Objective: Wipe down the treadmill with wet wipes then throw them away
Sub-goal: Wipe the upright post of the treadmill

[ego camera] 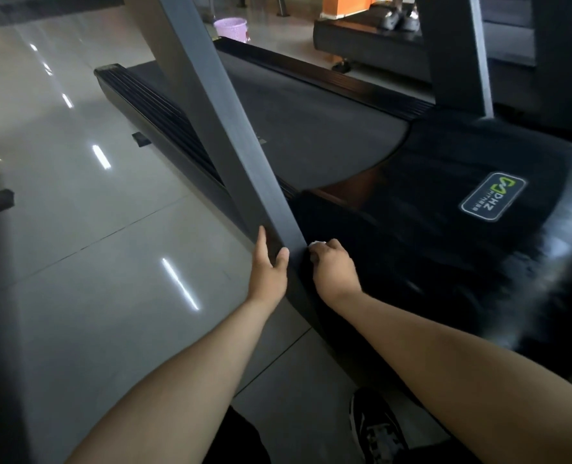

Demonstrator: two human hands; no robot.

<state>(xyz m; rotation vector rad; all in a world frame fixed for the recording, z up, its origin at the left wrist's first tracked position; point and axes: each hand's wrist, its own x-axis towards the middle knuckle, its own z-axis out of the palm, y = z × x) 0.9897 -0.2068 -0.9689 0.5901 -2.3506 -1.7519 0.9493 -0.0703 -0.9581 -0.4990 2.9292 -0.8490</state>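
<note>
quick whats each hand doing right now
Left hand: open, straight fingers resting on the post.
Right hand: closed on a wipe.

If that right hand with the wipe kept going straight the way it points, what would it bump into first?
Probably the grey upright post, right in front of the right hand and its white wipe; they may already touch.
</note>
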